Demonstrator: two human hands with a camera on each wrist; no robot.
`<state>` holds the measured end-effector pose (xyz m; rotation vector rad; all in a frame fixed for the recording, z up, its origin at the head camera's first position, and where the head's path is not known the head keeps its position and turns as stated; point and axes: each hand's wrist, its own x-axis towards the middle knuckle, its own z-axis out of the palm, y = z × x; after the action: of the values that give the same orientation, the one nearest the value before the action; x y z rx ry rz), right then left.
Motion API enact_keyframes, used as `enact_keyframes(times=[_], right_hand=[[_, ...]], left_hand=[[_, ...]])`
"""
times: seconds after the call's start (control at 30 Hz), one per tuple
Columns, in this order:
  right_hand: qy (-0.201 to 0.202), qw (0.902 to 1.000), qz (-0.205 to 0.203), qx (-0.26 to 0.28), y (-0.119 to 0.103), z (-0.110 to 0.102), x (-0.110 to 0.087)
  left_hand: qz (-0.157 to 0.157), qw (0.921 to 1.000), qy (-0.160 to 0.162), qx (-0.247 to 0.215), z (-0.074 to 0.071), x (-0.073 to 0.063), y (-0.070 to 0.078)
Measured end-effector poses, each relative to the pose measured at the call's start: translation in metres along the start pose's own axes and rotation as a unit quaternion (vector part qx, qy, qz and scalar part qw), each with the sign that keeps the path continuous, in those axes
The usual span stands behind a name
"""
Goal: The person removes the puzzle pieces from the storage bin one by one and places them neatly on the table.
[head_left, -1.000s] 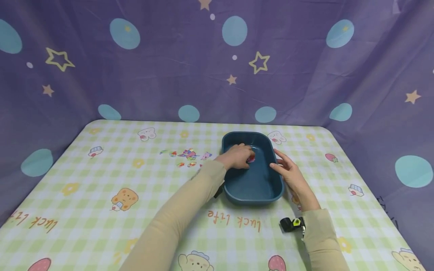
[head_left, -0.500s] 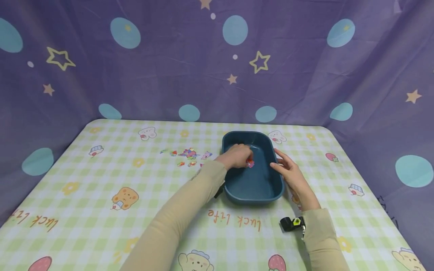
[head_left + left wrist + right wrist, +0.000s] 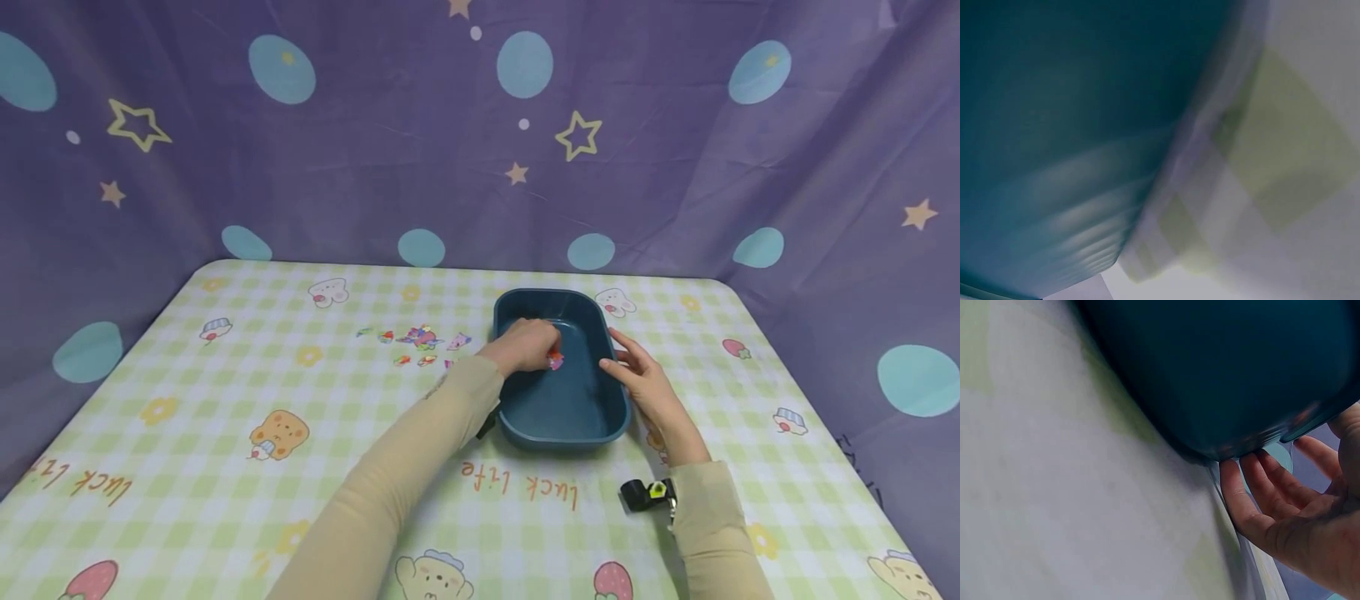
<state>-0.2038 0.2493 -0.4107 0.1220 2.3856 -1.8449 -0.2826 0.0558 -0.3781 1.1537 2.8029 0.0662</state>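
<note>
A deep teal-blue plastic basin (image 3: 562,408) with rounded corners stands on the table. My left hand (image 3: 528,343) reaches over its left rim, fingers curled downward inside. At those fingertips shows a small pink-and-red piece (image 3: 555,360), pinched low in the basin; most of it is hidden by the fingers. The left wrist view holds only the basin's outer wall (image 3: 1066,125) and the cloth. My right hand (image 3: 651,392) grips the basin's right side, its thumb at the rim. In the right wrist view its fingertips (image 3: 1229,472) touch the outer wall.
Several small colourful pieces (image 3: 420,337) lie on the checked cartoon tablecloth (image 3: 360,442) left of the basin. Behind the table hangs a purple curtain (image 3: 420,150) with stars and dots. A black strap piece (image 3: 637,495) sits at the right wrist.
My left hand's fingers have curled in around the pink-and-red piece, which has shifted slightly toward me. The right hand and the basin have stayed in place.
</note>
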Motion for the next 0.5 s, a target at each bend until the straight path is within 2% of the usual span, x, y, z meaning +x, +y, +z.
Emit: enact_keyframes(times=[0.33, 0.5], right_hand=[[0.0, 1.0, 0.0, 0.002, 0.0012, 0.0002, 0.0006], [0.0, 1.0, -0.001, 0.005, 0.0011, -0.0003, 0.0011]], left_hand=[[-0.009, 0.9998, -0.001, -0.016, -0.0037, -0.0029, 0.0011], [-0.013, 0.9996, 0.023, -0.009, -0.0076, -0.0075, 0.0003]])
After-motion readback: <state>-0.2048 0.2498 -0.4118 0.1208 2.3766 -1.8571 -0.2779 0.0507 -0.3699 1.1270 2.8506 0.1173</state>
